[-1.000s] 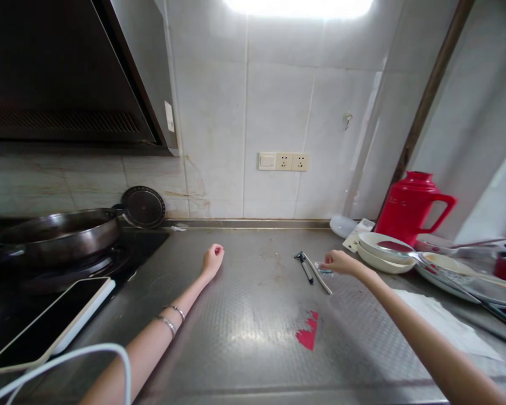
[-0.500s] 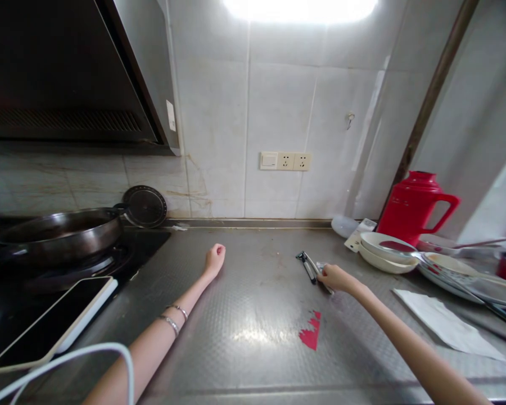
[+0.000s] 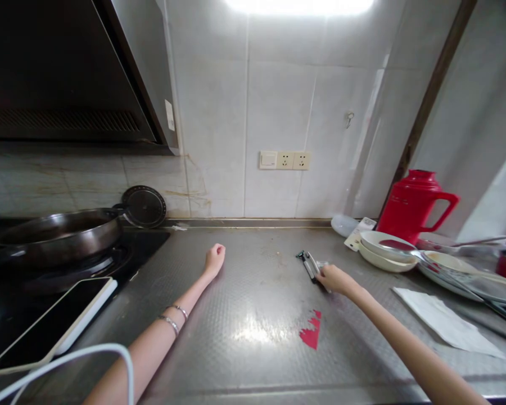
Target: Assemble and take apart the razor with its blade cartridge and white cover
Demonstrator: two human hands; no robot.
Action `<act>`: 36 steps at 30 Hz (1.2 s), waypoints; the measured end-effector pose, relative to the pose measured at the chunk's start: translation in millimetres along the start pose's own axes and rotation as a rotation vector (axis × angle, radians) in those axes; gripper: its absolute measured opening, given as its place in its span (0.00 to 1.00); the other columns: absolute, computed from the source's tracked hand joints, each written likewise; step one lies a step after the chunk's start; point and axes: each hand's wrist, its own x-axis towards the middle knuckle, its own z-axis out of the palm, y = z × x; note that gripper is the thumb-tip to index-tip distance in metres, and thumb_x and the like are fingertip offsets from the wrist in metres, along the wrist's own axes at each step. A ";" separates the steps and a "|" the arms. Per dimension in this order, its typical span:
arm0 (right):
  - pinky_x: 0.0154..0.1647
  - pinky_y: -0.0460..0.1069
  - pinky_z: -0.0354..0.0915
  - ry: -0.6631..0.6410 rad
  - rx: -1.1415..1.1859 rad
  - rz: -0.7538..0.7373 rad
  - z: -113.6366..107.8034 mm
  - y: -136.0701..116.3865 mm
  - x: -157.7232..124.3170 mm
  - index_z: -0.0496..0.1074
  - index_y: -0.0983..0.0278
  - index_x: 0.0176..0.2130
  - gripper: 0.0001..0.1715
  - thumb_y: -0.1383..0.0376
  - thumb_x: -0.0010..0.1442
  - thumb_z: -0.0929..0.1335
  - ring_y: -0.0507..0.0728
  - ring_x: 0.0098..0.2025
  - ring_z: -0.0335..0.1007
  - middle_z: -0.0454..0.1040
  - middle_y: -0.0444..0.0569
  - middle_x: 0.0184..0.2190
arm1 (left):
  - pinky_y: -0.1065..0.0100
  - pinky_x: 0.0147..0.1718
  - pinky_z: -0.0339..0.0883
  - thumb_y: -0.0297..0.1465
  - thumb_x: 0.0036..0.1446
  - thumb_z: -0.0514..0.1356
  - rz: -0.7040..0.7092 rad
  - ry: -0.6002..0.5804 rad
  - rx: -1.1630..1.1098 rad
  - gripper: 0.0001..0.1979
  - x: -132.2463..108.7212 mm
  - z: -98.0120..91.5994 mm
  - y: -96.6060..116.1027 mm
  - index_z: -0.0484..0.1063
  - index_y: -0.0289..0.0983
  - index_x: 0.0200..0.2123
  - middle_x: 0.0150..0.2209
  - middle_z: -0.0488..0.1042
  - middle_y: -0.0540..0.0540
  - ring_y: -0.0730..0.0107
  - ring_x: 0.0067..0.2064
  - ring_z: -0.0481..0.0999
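My left hand [image 3: 215, 261] rests on the steel counter [image 3: 253, 292] as a closed fist, and nothing shows in it. My right hand [image 3: 334, 279] is closed around a slim silvery tool [image 3: 312, 262] with a curved, pale end; its kind is unclear because my fingers cover part of it. Right beside that tool lies a black-and-silver razor [image 3: 309, 271], its head pointing away from me. A small clear piece shows behind my right fingers. Nearer to me, a torn red sticker [image 3: 310, 332] is on the counter.
On the left are a phone [image 3: 53, 326] with a white cable [image 3: 88, 350] and a steel pan [image 3: 63, 236] on the stove. To the right stand a red thermos [image 3: 413, 205], stacked bowls [image 3: 385, 259], plates and a white paper towel [image 3: 442, 323].
The silvery tool in my right hand has tilted slightly, its far end shifting closer to the razor. My left hand stays in place.
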 end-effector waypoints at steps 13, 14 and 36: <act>0.25 0.45 0.54 0.016 0.023 -0.001 -6.4 3.6 -6.2 0.72 0.65 0.29 0.19 0.58 0.58 0.59 0.58 0.31 0.71 0.75 0.55 0.30 | 0.70 0.32 0.61 0.31 0.51 0.50 -0.010 -0.012 -0.012 0.11 -0.5 -0.6 2.4 0.71 0.34 0.28 0.24 0.73 0.46 0.68 0.30 0.72; 0.25 0.45 0.54 0.017 0.027 -0.002 -8.1 4.9 -6.4 0.72 0.65 0.28 0.20 0.57 0.58 0.58 0.57 0.31 0.71 0.76 0.55 0.29 | 0.70 0.32 0.61 0.31 0.51 0.50 -0.011 -0.012 -0.014 0.11 -0.6 -0.8 2.6 0.71 0.34 0.28 0.24 0.73 0.46 0.68 0.30 0.72; 0.28 0.45 0.58 0.187 0.004 -0.188 1.7 -134.0 21.2 0.75 0.64 0.27 0.22 0.61 0.59 0.57 0.59 0.33 0.73 0.77 0.57 0.31 | 0.72 0.22 0.44 0.33 0.49 0.49 0.128 -0.177 0.222 0.18 -13.4 1.0 13.2 0.56 0.36 0.10 0.12 0.54 0.53 0.76 0.18 0.55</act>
